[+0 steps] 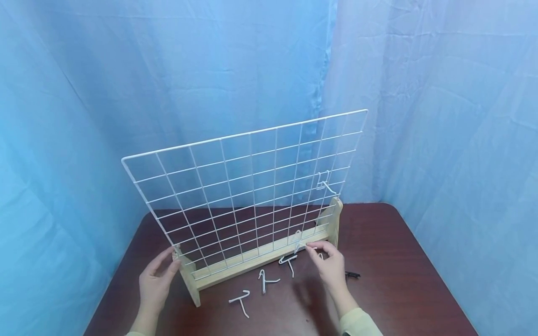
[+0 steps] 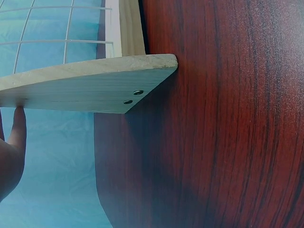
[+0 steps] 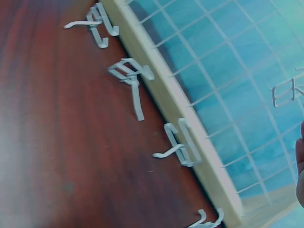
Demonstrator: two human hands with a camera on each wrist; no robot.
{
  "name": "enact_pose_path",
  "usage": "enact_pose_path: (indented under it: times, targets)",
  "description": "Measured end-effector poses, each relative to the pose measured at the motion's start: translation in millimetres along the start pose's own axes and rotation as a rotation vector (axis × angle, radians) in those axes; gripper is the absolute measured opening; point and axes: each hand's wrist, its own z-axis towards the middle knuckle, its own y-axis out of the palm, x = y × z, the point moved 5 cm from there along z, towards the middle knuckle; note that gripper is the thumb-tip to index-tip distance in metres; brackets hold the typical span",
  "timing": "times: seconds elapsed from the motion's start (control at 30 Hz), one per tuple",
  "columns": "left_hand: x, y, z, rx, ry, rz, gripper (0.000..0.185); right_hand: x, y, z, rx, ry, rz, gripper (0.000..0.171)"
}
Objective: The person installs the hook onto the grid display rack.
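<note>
The right hand (image 1: 329, 262) pinches the held hook (image 1: 298, 240) by its arm, with the wire frame facing the grid (image 1: 275, 186), in front of its lower right part; whether the two touch, I cannot tell. The left hand (image 1: 156, 279) grips the stand (image 1: 187, 280) at the top of its left end, a sound brace that should stop the grid rocking. To seat the hook well, tip its upper bends forward first, bring both over the same bar, one in each side of an upright if needed, then ease it down until the frame lies flat. The hung hook (image 1: 322, 181), higher up at the right, gives a model for facing and level. A light pinch near the frame should give better aim, and the fingers should clear the loose hooks (image 1: 264, 282) on the table (image 1: 378, 289).
</note>
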Motion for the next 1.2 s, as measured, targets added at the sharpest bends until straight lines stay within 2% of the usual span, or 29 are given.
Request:
enact_pose_path:
  times: [0.27, 0.43, 0.73, 1.2]
  targets:
    - [-1.0, -0.1, 0.0, -0.008, 0.009, 0.007, 0.036, -31, -7, 18, 0.084, -0.198, -0.048, 0.012]
    - [-1.8, -0.2, 0.0, -0.003, 0.007, 0.002, 0.036, -44, -8, 23, 0.129, -0.283, -0.092, 0.014]
    - [-2.3, 0.0, 0.3, -0.006, 0.012, 0.005, 0.036, -62, -8, 32, 0.197, -0.358, -0.128, 0.015]
    - [0.3, 0.6, 0.1, 0.001, 0.008, -0.008, 0.036, -85, -3, 35, 0.213, -0.493, -0.115, 0.018]
